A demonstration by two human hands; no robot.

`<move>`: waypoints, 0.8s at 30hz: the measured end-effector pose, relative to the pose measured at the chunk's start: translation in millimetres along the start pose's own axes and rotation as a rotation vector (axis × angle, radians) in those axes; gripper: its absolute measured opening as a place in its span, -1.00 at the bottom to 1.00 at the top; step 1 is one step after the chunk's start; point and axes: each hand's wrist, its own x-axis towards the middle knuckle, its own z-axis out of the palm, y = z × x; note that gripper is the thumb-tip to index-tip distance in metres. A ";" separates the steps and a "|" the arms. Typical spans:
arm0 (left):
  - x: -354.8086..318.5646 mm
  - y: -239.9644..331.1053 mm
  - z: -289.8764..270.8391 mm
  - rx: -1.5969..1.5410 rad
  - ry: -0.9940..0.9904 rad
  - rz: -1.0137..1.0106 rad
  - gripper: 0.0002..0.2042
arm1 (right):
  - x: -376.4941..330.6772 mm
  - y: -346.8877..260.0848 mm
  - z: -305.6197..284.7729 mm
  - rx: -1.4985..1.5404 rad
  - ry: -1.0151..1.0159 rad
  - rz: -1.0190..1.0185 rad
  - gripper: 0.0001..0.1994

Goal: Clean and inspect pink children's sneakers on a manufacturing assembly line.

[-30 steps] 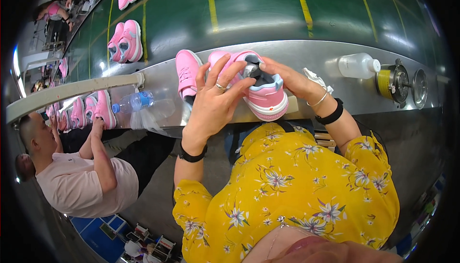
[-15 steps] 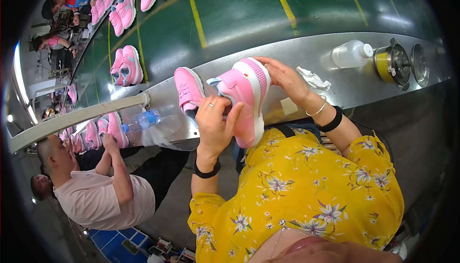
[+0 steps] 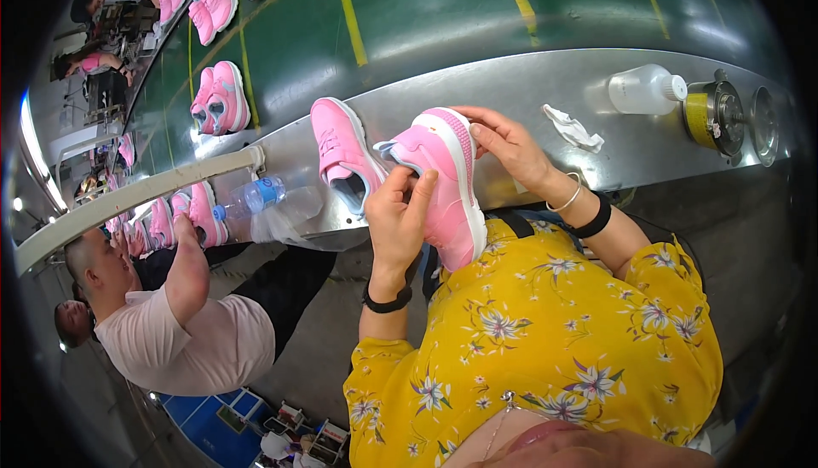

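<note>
A pink sneaker (image 3: 439, 228) with a white sole is held up in front of my chest, its sole edge turned to the right. My left hand (image 3: 400, 225) grips it at the collar, fingers reaching into the opening. At the far end, my right hand (image 3: 509, 146) presses its fingers and thumb against the textured pink and white sole edge. Just left of my hands, a second pink sneaker (image 3: 341, 140) with a grey-blue lining lies on the metal ledge (image 3: 545, 80), close to my left hand.
On the ledge to the right are a crumpled white cloth (image 3: 573, 129), a white plastic bottle (image 3: 643, 90) and a round metal can (image 3: 714, 114). Water bottles (image 3: 256, 195) lie at left. Pink sneakers (image 3: 220, 100) stand on the green belt (image 3: 426, 12). A co-worker (image 3: 183, 323) sits at left.
The held sneaker has turned slightly, and my right fingers have shifted on its sole edge. My left hand has moved right, uncovering more of the second sneaker. Sneakers on the belt have shifted up and left.
</note>
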 end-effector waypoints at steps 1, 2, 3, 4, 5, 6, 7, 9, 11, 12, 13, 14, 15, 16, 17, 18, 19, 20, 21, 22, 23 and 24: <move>-0.4 -2.7 0.0 -0.002 0.001 -0.005 -0.79 | 0.3 0.3 -0.4 -0.036 0.010 -0.010 -0.61; -0.8 -5.1 0.1 -0.016 0.001 -0.021 -0.80 | 1.0 0.5 1.1 -0.037 0.009 -0.005 -0.61; -1.0 -6.9 0.0 -0.031 0.001 -0.036 -0.80 | 1.9 0.4 3.8 -0.011 0.026 -0.039 -0.63; -1.4 -7.7 0.0 -0.034 0.003 -0.040 -0.80 | 2.2 0.2 5.3 0.014 0.042 -0.072 -0.64; -1.4 -8.1 -0.2 -0.040 0.002 -0.049 -0.81 | 2.4 0.8 4.8 0.012 0.040 -0.068 -0.64; -1.4 -8.3 -0.2 -0.045 0.001 -0.056 -0.81 | 2.7 1.5 3.6 -0.090 0.078 -0.091 -0.65; -1.3 -7.7 0.5 -0.048 0.005 -0.061 -0.81 | 3.8 2.6 3.3 -0.192 0.115 -0.115 -0.67; -0.9 -5.4 2.9 -0.054 0.022 -0.065 -0.82 | 5.0 -3.5 3.8 -0.321 0.144 -0.171 -0.68; -1.3 -8.3 2.8 -0.049 0.021 -0.064 -0.82 | 5.5 -8.0 3.9 -0.451 0.175 -0.227 -0.70; -1.8 -9.6 2.8 -0.042 0.019 -0.060 -0.82 | 6.3 -8.6 3.8 -0.463 0.170 -0.226 -0.71; -2.1 -9.3 2.8 -0.044 0.021 -0.062 -0.82 | 6.8 -9.6 3.8 -0.474 0.165 -0.226 -0.72; -2.5 -8.3 2.7 -0.032 0.029 -0.061 -0.82 | 6.8 -10.3 4.2 -0.475 0.162 -0.223 -0.72; -3.0 -7.0 2.6 -0.020 0.036 -0.059 -0.82 | 6.6 -10.7 4.8 -0.473 0.163 -0.221 -0.73; -3.2 -5.5 2.6 -0.021 0.038 -0.060 -0.82 | 6.7 -10.9 5.1 -0.472 0.164 -0.219 -0.73; -3.7 -3.6 2.5 -0.012 0.038 -0.066 -0.82 | 6.7 -10.8 5.1 -0.473 0.162 -0.218 -0.73; -4.2 -1.9 2.3 -0.001 0.038 -0.073 -0.82 | 6.5 -10.7 5.0 -0.473 0.162 -0.221 -0.73; -4.2 -1.0 2.7 -0.003 0.037 -0.074 -0.82 | 6.3 -10.2 4.5 -0.474 0.164 -0.223 -0.73; -4.1 -0.3 3.1 0.014 0.039 -0.066 -0.82 | 6.1 -10.3 4.2 -0.476 0.165 -0.222 -0.73; -4.0 -0.1 3.7 0.030 0.040 -0.057 -0.81 | 5.9 -11.1 4.0 -0.482 0.164 -0.222 -0.73; -4.8 0.4 3.9 0.030 0.041 -0.058 -0.81 | 5.9 -12.2 4.5 -0.487 0.161 -0.223 -0.73; -5.6 1.0 4.3 0.035 0.049 -0.054 -0.81 | 6.0 -12.9 4.8 -0.487 0.159 -0.223 -0.73; -6.0 1.5 4.5 0.040 0.055 -0.049 -0.81 | 6.1 -13.5 5.0 -0.506 0.162 -0.237 -0.74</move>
